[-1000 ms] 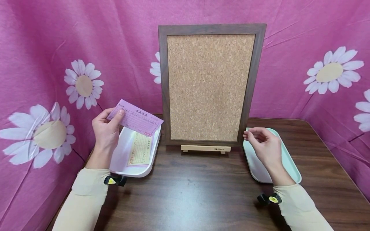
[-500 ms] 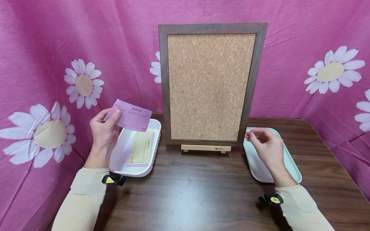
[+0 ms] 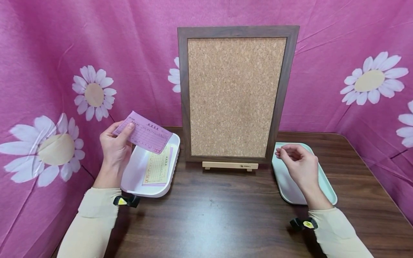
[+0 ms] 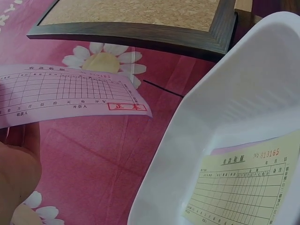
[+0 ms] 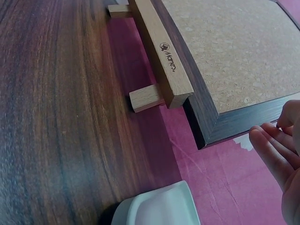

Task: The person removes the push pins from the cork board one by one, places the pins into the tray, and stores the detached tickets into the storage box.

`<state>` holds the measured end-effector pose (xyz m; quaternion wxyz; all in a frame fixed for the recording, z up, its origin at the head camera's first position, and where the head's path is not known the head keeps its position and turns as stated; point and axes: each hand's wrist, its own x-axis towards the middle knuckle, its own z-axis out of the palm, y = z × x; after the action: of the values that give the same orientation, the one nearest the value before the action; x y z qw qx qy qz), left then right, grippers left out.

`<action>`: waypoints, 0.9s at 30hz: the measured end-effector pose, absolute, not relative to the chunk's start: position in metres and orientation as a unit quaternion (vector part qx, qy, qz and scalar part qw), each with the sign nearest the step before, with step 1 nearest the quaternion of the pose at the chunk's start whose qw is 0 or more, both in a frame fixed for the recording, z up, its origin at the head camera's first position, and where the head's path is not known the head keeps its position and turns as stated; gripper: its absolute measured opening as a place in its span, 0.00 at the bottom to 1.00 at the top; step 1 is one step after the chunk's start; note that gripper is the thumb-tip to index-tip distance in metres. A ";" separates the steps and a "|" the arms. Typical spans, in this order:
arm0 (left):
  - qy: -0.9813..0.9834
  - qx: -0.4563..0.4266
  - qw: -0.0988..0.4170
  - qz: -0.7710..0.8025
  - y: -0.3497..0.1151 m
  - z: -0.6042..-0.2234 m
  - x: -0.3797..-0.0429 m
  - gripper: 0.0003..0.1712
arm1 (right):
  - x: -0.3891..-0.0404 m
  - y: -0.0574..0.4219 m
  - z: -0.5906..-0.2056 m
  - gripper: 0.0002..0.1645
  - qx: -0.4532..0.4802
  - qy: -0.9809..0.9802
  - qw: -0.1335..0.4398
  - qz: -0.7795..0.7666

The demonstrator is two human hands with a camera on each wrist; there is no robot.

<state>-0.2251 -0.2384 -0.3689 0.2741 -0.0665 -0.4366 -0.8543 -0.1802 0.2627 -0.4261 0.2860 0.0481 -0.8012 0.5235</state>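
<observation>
In the head view, my left hand (image 3: 112, 148) pinches a pink receipt slip (image 3: 146, 133) between thumb and fingers, above a white tray (image 3: 131, 179). Printed lines and a red stamp box show on the slip. Inside that tray lies a yellow receipt slip (image 3: 157, 168) with pink paper under it. My right hand (image 3: 300, 165) has thumb and fingertips pinched together over a pale green tray (image 3: 326, 184). Between those fingertips is a tiny pin-like thing (image 5: 278, 126), mostly hidden. A dark-framed cork board (image 3: 237, 96) stands between the hands.
The board rests on a light wooden easel (image 3: 229, 165) on the brown wood table (image 3: 209, 215). Behind and at both sides hangs a pink cloth (image 3: 145, 53) with white daisies.
The pink slip has shifted slightly left with my left hand, and its tilt has varied. My right hand has moved a little right, away from the board's edge.
</observation>
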 end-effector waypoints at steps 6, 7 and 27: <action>-0.451 -0.061 0.276 -0.847 -0.240 -0.372 -0.225 0.16 | -0.180 0.264 -0.427 0.04 0.048 -0.806 0.287 0.516; -0.457 -0.059 0.278 -0.843 -0.240 -0.372 -0.225 0.16 | -0.180 0.264 -0.428 0.04 0.048 -0.805 0.288 0.516; -0.656 0.009 0.261 -0.708 -0.248 -0.374 -0.222 0.10 | -0.177 0.277 -0.432 0.06 0.028 -0.812 0.272 0.516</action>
<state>-0.2223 -0.2482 -0.3744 0.2607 0.0087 -0.6560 -0.7082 -0.1773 0.2772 -0.4324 0.2718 0.0281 -0.8121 0.5156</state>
